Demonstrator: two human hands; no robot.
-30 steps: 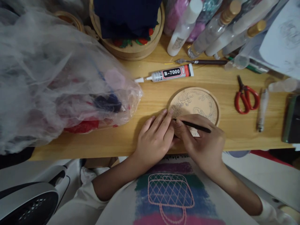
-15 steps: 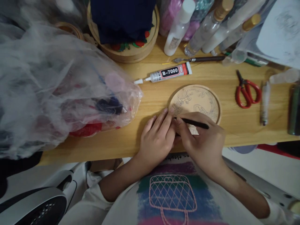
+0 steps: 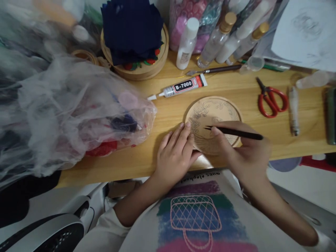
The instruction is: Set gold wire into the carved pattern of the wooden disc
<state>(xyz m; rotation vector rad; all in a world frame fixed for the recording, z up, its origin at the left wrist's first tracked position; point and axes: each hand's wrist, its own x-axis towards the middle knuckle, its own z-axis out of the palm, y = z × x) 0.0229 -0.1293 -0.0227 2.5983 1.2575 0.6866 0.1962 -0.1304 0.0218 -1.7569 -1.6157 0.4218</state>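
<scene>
Wood tabletop [image 3: 168, 105]: left hand [image 3: 174, 157] open, flat against disc [image 3: 210, 110] rim; right hand [image 3: 249, 157] pinching black stylus [image 3: 236, 133], tip on disc.

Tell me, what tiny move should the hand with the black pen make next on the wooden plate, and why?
Probably set the tip down on the drawn pattern and draw a short stroke. The right hand holds the black pen with its tip at the middle of the wooden plate, and the left hand presses the plate's left rim, steadying it.
</scene>
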